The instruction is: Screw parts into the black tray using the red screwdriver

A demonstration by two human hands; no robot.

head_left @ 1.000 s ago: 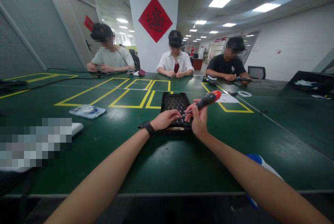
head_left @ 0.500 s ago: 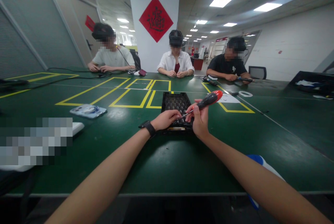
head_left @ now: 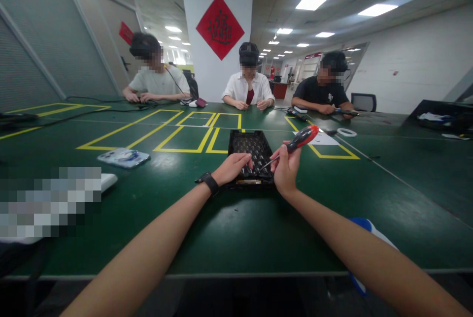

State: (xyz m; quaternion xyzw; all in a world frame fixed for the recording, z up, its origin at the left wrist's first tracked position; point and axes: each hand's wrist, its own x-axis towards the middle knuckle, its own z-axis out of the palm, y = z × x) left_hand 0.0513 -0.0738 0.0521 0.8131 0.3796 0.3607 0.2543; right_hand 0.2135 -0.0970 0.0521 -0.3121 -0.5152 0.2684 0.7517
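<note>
A black tray [head_left: 248, 142] with rows of small pockets lies on the green table in front of me. My left hand [head_left: 231, 168], with a black watch on the wrist, rests on the tray's near part, fingers curled and pinched on something I cannot make out. My right hand [head_left: 285, 169] is closed around a screwdriver [head_left: 295, 141] with a red and black handle. Its thin shaft slants down and left, the tip close to my left fingertips over the tray.
Three people sit at the far side of the table [head_left: 236, 228], hands on its surface. A phone [head_left: 123, 157] lies at the left, a white roll of tape [head_left: 346, 132] at the far right, a blue and white object [head_left: 364, 228] under my right forearm. Yellow lines mark the tabletop.
My right hand has shifted slightly right and the screwdriver tip has drawn a little away from my left fingers. My left hand has stayed on the tray.
</note>
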